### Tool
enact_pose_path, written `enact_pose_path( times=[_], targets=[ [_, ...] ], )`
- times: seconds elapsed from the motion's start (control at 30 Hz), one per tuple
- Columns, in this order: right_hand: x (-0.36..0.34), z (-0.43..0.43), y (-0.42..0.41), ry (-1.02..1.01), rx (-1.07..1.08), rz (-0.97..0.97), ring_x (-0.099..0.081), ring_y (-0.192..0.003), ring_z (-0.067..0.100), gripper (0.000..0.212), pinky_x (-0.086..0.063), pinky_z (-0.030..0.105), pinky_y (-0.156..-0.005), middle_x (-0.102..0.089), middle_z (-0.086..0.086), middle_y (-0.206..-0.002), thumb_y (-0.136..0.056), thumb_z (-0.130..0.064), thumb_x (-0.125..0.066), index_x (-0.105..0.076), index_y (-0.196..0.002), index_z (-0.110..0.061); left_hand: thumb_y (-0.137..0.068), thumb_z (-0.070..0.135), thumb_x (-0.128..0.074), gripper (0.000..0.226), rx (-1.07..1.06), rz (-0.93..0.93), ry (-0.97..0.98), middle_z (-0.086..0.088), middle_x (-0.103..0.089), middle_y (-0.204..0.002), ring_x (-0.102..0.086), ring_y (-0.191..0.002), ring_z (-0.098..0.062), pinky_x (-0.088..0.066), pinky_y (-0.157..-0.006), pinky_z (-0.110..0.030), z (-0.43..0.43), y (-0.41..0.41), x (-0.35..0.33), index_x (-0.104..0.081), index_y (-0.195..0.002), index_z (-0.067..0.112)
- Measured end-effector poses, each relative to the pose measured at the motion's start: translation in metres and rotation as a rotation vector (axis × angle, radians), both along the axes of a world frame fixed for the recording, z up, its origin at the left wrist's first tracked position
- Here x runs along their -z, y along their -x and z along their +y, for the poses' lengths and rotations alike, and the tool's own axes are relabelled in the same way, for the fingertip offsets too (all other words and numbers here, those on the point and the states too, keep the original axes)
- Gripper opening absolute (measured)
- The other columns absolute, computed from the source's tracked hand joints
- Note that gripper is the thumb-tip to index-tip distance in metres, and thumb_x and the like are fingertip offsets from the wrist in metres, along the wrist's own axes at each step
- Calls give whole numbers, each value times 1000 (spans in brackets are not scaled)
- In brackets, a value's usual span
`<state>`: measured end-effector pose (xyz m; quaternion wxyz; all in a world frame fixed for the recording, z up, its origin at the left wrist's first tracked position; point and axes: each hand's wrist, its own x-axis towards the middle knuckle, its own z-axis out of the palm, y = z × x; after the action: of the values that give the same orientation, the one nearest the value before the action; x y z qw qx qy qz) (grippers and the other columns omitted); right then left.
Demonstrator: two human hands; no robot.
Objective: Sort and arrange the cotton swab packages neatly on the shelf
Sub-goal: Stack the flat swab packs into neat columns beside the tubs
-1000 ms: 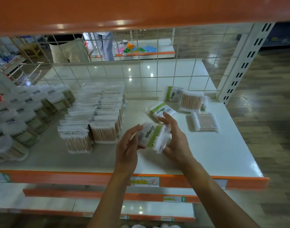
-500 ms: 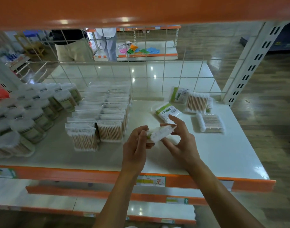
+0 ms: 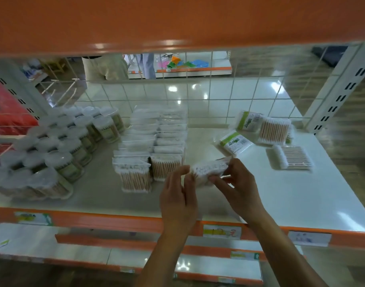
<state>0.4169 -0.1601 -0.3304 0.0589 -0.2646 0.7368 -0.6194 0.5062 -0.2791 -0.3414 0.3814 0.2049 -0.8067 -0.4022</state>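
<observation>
Package point(image 3: 208, 169) between fingers point(image 3: 219, 180), above shelf point(image 3: 301, 199)

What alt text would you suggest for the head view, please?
The left hand and right hand hold one cotton swab package over a white shelf, beside two rows of upright packages. Loose packages lie to the right, round tubs to the left.

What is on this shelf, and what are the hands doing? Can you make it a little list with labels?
Place: white shelf with an orange front edge
Hands: left hand and right hand grip one held package by its ends, just above the shelf
Left side: round tubs in a cluster
Middle: standing packages in two rows
Right side: several loose packages lying scattered; a green-labelled package lies nearest the hands
Not done yet: the loose ones are not in rows
</observation>
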Motion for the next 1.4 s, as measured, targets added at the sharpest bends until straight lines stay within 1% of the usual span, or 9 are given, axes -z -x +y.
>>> enact_pose_path(
  times=[0.13,0.27,0.33,0.4,0.57,0.8,1.03,1.2,1.4],
  targets=[
    [-2,-25,-10,-39,9,16,-65,-78,5,27,-51,16,-65,-67,-10,-90,-79,-10,-72,-57,-101,-15,-94,26,-45,22,-85,25,145,1,-61,-96,-49,-57,-2,-37,-59,-5,-15,-14,-4,-58,-107,15],
    [-2,-46,-21,-76,13,9,-63,-79,2,28,-50,13,-65,-65,-14,-90,-80,-10,-71,-55,-101,-19,-87,19,-46,24,-125,6,144,2,-59,-99,-46,-70,9,-34,-66,1,-28,-27,-5,-56,-109,18],
    [-3,-53,-27,-90,16,-8,-62,-77,0,27,-48,11,-64,-64,-16,-87,-80,-10,-71,-55,-100,-21,-86,20,-45,30,-143,6,149,-2,-59,-100,-43,-81,14,-33,-71,4,-34,-31,-6,-59,-110,10],
    [-3,-59,-33,-101,18,-21,-61,-78,-2,26,-46,8,-63,-63,-18,-86,-81,-9,-70,-55,-99,-21,-86,20,-45,33,-158,-1,154,-6,-60,-101,-41,-86,15,-33,-74,4,-39,-34,-4,-61,-110,4],
    [-2,-67,-42,-134,22,-46,-59,-79,-9,26,-43,4,-61,-61,-20,-86,-83,-8,-68,-54,-99,-23,-84,23,-44,37,-173,-29,87,-7,-59,-108,-47,-94,1,-34,-80,3,-47,-38,2,-57,-115,10],
    [-1,-75,-45,-205,36,9,-59,-78,-5,29,-45,5,-64,-59,-19,-86,-82,-11,-68,-50,-100,-26,-84,27,-47,39,-188,-50,71,3,-54,-99,-43,-85,10,-33,-76,4,-48,-36,0,-57,-114,4],
    [5,-78,-43,-242,84,60,-58,-75,-4,31,-44,5,-62,-61,-10,-88,-79,-10,-71,-53,-103,-17,-79,4,-68,38,-198,-132,73,6,-50,-96,-46,-81,0,-34,-71,3,-49,-32,5,-55,-115,9],
    [7,-79,-42,-258,85,68,-61,-78,7,29,-48,13,-64,-64,-5,-89,-78,-14,-72,-54,-101,-16,-81,7,-66,37,-236,-144,34,8,-51,-93,-50,-74,-5,-35,-63,1,-46,-30,3,-52,-115,13],
    [8,-81,-42,-288,93,100,-60,-76,7,28,-52,21,-66,-64,-3,-89,-78,-18,-73,-55,-99,-15,-76,-3,-68,31,-281,-64,100,4,-44,-92,-39,-71,-3,-36,-65,0,-44,-31,5,-54,-103,1]
  ],
)
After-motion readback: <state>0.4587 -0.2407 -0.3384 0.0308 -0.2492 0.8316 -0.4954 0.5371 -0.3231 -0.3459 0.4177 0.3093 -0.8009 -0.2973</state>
